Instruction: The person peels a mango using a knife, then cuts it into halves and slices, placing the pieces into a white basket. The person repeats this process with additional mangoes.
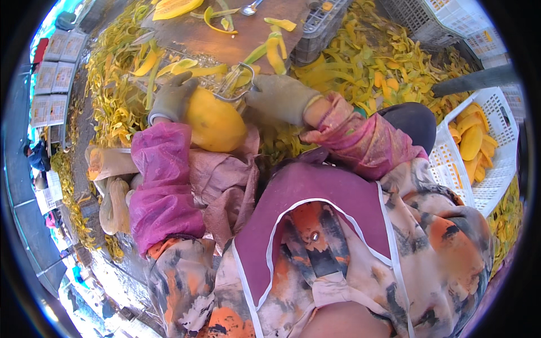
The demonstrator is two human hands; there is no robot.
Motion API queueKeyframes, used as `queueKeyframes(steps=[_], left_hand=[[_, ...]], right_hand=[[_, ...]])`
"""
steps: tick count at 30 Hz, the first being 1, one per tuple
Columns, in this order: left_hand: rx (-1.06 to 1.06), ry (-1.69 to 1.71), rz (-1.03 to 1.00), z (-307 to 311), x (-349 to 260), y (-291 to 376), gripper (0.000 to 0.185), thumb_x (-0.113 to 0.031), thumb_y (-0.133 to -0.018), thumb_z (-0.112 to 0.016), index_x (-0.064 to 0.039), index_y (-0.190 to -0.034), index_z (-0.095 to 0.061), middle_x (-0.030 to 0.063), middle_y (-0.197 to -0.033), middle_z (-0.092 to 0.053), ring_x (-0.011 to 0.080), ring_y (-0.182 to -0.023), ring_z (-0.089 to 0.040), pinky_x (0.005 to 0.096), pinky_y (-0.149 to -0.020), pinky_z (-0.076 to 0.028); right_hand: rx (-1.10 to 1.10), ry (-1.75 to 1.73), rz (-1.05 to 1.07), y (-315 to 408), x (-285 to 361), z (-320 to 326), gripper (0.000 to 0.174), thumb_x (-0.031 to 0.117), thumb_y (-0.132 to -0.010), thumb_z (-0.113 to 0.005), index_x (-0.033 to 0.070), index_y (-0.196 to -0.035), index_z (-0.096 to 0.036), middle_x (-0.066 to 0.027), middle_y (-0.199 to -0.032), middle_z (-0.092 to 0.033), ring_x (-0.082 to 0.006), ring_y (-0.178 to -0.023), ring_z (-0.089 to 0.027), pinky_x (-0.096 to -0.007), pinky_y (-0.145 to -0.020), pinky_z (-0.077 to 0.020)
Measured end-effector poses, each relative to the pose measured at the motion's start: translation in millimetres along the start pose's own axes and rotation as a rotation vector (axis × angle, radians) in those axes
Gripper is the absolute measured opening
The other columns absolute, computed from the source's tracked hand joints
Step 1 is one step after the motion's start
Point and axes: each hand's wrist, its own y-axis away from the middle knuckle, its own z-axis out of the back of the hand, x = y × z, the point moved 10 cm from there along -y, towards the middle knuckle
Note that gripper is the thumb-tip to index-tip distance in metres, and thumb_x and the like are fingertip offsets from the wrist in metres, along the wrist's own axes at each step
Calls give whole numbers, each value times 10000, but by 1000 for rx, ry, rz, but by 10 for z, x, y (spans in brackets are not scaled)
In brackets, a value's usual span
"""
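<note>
My left hand, in a grey-green work glove, grips the upper left end of a large yellow peeled squash. The squash lies over a dusty-pink woven sack. My right hand, gloved alike, is closed around the handle of a curved metal peeler, whose bowed frame points left, close to the top of the squash. Most of the handle is hidden in the glove. Strips of yellow and green peel hang over the near edge of a wooden board just beyond my hands.
Peelings heap on both sides. A white plastic crate at right holds peeled yellow pieces. Unpeeled squashes lie at left. A grey crate, a spoon and a dark pole are farther off. A person is far left.
</note>
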Motion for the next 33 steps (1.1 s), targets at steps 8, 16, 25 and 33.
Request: queueKeyframes(steps=[8, 16, 25, 33], left_hand=[[-10, -78, -53, -66, 93, 81, 306, -171, -927, -465, -108, -1190, -610, 148, -1228, -607, 349, -1106, -578, 396, -923, -465], [-164, -249, -326, 5, 21, 396, 407, -36, -902, -447, -87, -1295, -540, 162, -1282, -572, 334, -1168, -561, 375, -978, -461], [-168, -222, -245, -25, 127, 430, 421, -53, -931, -378, -58, -1324, -528, 198, -1219, -587, 349, -1114, -580, 390, -961, -464], [-163, -4, -254, 25, 97, 346, 318, -117, -988, -447, 19, -1236, -592, 158, -1218, -616, 261, -1119, -583, 325, -970, -450]], right_hand=[[291, -97, -91, 523, -367, -1175, 289, 265, -902, -506, 65, -1079, -617, -200, -1019, -658, -358, -952, -643, -434, -797, -521], [-82, -294, 91, 500, -226, -974, 315, 212, -833, -571, 48, -1101, -595, -194, -939, -665, -372, -871, -650, -430, -757, -524], [-108, -273, -225, 492, -861, -1207, 326, 260, -839, -564, 124, -1130, -621, -181, -984, -678, -375, -932, -641, -454, -827, -502], [246, -396, 116, 456, -461, -1551, 400, 333, -904, -499, 86, -1211, -564, -213, -1049, -666, -402, -977, -630, -454, -851, -496]])
